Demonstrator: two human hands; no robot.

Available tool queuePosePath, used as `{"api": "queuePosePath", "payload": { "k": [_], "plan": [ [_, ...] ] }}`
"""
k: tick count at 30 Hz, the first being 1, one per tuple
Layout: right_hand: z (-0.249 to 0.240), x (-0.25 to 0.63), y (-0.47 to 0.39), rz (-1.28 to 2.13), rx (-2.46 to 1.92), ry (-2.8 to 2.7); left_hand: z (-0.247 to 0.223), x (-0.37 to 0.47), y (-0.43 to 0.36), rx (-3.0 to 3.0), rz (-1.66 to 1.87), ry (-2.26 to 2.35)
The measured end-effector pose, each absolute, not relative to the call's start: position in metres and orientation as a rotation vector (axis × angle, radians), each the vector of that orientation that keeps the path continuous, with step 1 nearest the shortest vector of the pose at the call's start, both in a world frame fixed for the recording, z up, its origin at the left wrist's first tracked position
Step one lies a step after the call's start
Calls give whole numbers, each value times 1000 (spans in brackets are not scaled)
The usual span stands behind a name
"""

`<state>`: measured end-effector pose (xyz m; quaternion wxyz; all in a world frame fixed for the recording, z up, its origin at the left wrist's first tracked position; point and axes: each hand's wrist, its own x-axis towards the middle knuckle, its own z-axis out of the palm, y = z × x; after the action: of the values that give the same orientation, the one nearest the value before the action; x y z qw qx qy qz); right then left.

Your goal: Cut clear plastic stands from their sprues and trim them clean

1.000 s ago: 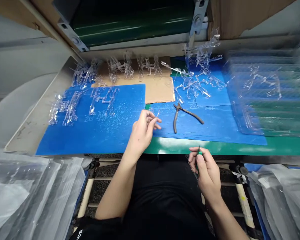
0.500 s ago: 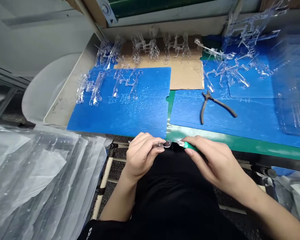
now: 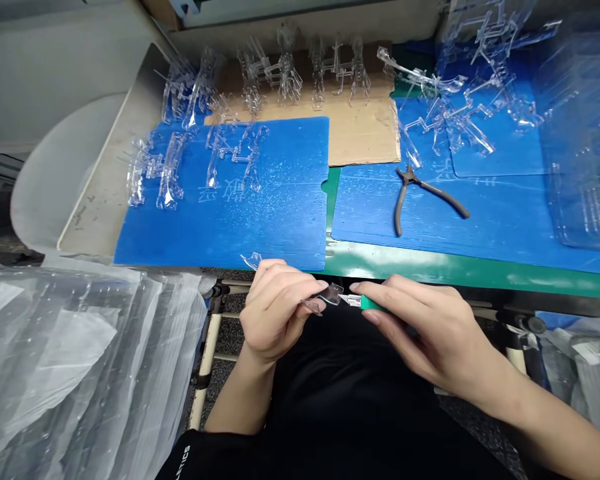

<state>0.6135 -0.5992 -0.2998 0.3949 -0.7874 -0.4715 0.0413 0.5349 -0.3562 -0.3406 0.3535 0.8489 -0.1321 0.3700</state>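
Observation:
Pinched in my left hand (image 3: 277, 310) is a clear plastic part (image 3: 333, 294), its end sticking out past the thumb and index finger toward the right. Another clear tip shows above my left knuckles. My right hand (image 3: 420, 323) is closed around a green-handled craft knife (image 3: 364, 302), with its pointed blade turned left. The blade tip is at the edge of the clear part; whether it touches is too small to tell. Both hands are over my lap, just in front of the table's green edge (image 3: 380, 261).
Side cutters (image 3: 409, 177) lie with handles spread on the right blue sheet (image 3: 370, 217). Several clear plastic frames (image 3: 237, 157) rest on the left blue sheet and the cardboard (image 3: 363, 143). More are heaped at the right, beside clear trays (image 3: 587, 167). Bagged stacks (image 3: 70, 360) stand lower left.
My left hand has turned the clear plastic part, so more of it shows. The knife has come closer to it, blade now at its edge. The whole view has shifted slightly.

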Motion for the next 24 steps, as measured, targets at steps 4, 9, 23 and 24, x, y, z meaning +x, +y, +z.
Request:
{"api": "queuePosePath", "payload": {
  "k": [4,9,23,24],
  "plan": [
    [-300,611,-603,157,-1971,-1169,-340,536,-358,2190,968,-349],
    [-306,614,-601,122,-1979,-1121,-339,537,-360,2201,933,-350],
    [-322,639,-588,0,-1983,-888,-333,535,-377,1954,696,-201],
    [-322,637,-588,14,-1979,-883,-332,535,-378,1937,676,-185]
  ]
}}
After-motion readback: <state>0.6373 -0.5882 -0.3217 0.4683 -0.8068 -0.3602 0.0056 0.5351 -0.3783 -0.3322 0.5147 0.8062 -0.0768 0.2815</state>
